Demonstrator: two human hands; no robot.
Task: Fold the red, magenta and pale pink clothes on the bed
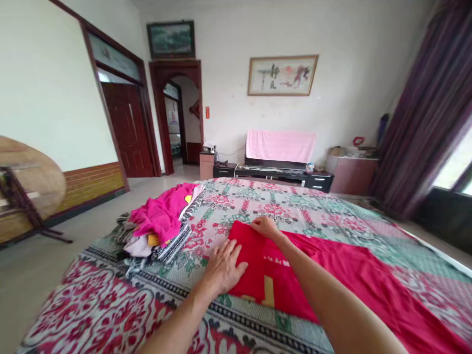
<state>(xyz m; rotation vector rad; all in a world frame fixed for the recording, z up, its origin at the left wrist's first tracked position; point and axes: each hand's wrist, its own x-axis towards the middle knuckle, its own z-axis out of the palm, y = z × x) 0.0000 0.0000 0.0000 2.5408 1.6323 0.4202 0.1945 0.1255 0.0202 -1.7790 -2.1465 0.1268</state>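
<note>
A red cloth (313, 246) with white lettering and a tan patch lies across the patterned bedcover (275, 209). Its left end is folded over into a flat panel, and the rest runs loosely off to the lower right. My left hand (225, 268) rests on the left edge of that panel, fingers spread and lying flat. At the panel's far edge is my right hand (265, 227), its fingers bent together on the red cloth. My right forearm crosses over part of the cloth and hides it.
Left of my hands sits a heap of clothes (158, 216), bright pink on top. Beyond the bed stands a low black cabinet (273, 174) under a pink cover (280, 145). A round wooden tabletop (33, 182) leans at the far left, and dark curtains (416, 108) hang at right.
</note>
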